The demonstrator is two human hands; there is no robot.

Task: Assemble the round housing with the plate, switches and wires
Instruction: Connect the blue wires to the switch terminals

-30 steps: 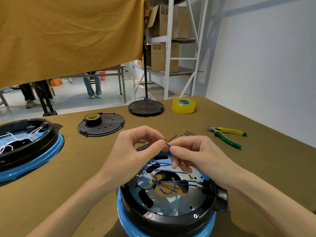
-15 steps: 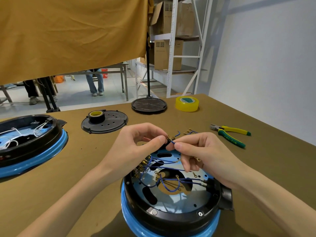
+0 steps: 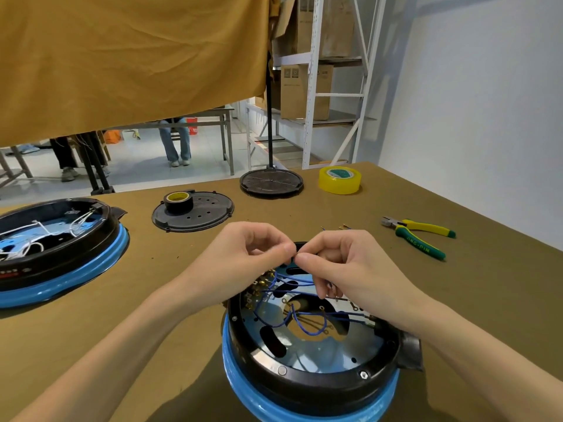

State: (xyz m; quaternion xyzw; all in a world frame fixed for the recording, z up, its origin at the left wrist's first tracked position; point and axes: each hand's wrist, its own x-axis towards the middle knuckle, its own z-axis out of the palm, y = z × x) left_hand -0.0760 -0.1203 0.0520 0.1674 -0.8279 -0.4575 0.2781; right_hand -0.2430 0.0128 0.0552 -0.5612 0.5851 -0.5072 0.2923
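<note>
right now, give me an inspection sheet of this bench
surface: brown table, bare cover.
job's things: round housing, open side up, metal plate inside; perforated black cover lies apart.
clutter: second housing with white wires at left; black tape roll on the cover; yellow tape roll; pliers; loose terminals.
hands: left hand and right hand meet above the housing, pinching a blue wire end.
cables: blue wires loop across the plate, some ring ends free.
surroundings: ochre curtain, stand base, shelving with boxes, people's legs beyond.
</note>
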